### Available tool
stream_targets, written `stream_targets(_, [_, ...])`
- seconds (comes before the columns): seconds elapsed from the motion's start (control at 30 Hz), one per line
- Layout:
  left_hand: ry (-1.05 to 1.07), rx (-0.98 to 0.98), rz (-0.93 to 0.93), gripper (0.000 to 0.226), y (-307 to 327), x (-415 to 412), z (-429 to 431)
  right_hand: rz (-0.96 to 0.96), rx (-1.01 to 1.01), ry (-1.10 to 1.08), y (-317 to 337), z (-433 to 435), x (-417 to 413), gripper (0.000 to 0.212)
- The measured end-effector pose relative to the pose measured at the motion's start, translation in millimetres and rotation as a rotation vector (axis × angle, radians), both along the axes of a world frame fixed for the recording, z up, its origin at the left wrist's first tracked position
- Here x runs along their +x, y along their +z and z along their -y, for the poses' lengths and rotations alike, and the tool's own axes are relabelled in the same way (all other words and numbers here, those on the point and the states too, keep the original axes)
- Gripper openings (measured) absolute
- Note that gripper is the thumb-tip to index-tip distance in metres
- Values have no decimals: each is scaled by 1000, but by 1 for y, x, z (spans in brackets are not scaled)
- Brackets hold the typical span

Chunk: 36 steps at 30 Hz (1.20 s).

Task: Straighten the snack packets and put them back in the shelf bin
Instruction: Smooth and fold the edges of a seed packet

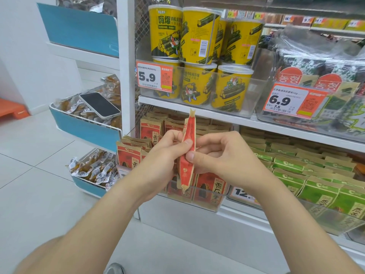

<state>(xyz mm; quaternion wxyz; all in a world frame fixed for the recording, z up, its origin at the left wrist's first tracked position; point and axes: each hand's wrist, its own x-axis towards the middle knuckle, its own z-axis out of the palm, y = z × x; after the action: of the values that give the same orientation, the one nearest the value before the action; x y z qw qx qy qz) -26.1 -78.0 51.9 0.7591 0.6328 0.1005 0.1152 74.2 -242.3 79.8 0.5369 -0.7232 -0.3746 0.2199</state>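
- Premises: a retail shop, snack aisle.
- White shelves, centre and right, carry repeated stock: yellow tubs, red packets, green packets.
- Orange price tags are fixed to clear bins.
- Baskets of wrapped snacks, left.

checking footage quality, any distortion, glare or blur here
Head view: wide-angle bows the shelf edge; light is soft and even; glare whitens the seaweed bags; the red packet pinched by left hand and right hand is sharp; the top-right price tags are blurred.
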Motion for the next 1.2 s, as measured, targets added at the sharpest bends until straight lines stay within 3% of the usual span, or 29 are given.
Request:
stream_targets(0.17, [21, -23, -22, 8, 0, 1, 2, 64, -22, -1, -3, -3, 0, 18])
stream_targets(0.33, [20, -76, -1, 27, 1, 2, 2, 64, -7, 5, -4, -1, 2, 24])
stream_targets(0.5, [65, -55, 6, 19, 2, 4, 4, 49, -19, -8, -2, 2, 2, 17])
stream_targets(0.67, [40, -20, 8, 20, 6, 2, 3, 67, -34, -77, 2, 1, 0, 34])
stream_targets(0.83, [78, 10, 62, 73, 10, -1, 3, -26, -9, 37, 6, 1, -6, 30])
stream_targets(1.0, [119, 241, -1, 46, 11, -4, 0, 32, -29, -2, -2, -6, -2, 25])
stream_targets(1.2, [48, 324, 18, 19, 17, -12, -3, 92, -25, -55, -5, -3, 8, 25])
